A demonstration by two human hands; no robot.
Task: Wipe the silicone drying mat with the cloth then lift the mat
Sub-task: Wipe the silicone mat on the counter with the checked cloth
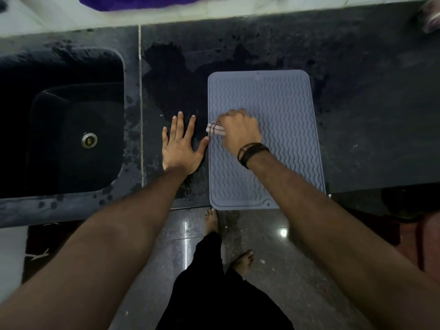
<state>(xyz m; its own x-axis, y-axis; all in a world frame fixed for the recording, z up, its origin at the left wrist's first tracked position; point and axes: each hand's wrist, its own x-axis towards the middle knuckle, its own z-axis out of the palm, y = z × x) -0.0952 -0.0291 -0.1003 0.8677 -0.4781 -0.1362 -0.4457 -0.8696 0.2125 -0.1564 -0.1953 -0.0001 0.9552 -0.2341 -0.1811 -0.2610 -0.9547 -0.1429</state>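
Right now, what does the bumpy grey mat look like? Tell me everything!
The grey-blue rectangular silicone mat has rounded corners, a raised rim and wavy ridges all over. It lies flat on the dark wet stone counter, its near edge at the counter's front. The right hand presses a bunched pale cloth on its left side; the left hand's thumb touches its left edge.

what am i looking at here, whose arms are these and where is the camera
There is no machine here. The single picture comes from a camera worn on a person's head, looking down at their own hands. A grey silicone drying mat lies flat on a dark wet countertop, with a sink to its left. The right hand grips a bunched cloth against the mat's left part. The left hand lies flat with spread fingers on the countertop beside the mat, its thumb at the mat's edge.
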